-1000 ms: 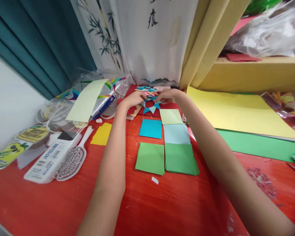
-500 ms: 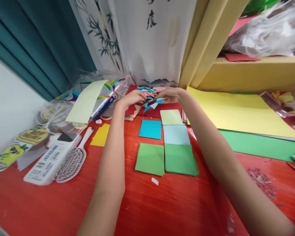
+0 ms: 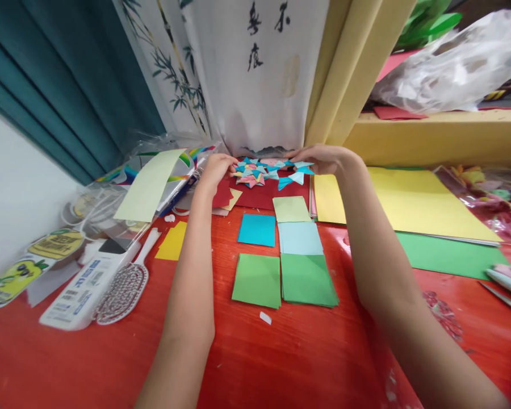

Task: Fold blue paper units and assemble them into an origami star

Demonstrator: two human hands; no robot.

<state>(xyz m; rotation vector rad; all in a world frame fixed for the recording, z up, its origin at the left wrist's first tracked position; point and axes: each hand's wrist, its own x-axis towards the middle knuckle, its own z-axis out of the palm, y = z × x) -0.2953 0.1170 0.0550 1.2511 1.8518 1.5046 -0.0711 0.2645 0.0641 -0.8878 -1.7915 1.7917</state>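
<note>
Both my arms reach to the far edge of the red table [image 3: 281, 358]. My left hand [image 3: 215, 168] is curled at the left side of a cluster of folded paper stars [image 3: 251, 173] in blue, pink and yellow. My right hand [image 3: 319, 159] pinches a blue and white paper star [image 3: 296, 173] at the right of that cluster, lifted slightly above a dark red sheet [image 3: 259, 199]. Nearer me lie square paper stacks: pale green [image 3: 292, 209], blue [image 3: 258, 229], light blue [image 3: 300, 238] and two green ones [image 3: 258, 279].
A white hairbrush [image 3: 123, 287], a white box [image 3: 85, 284] and plastic bags lie at left. Large yellow [image 3: 426, 201] and green [image 3: 451, 255] sheets cover the right side. A hanging cloth and a yellow shelf stand behind.
Both hands have moved farther back and up. The blue star, earlier low between the hands, is now held at the right. The camera has tilted slightly.
</note>
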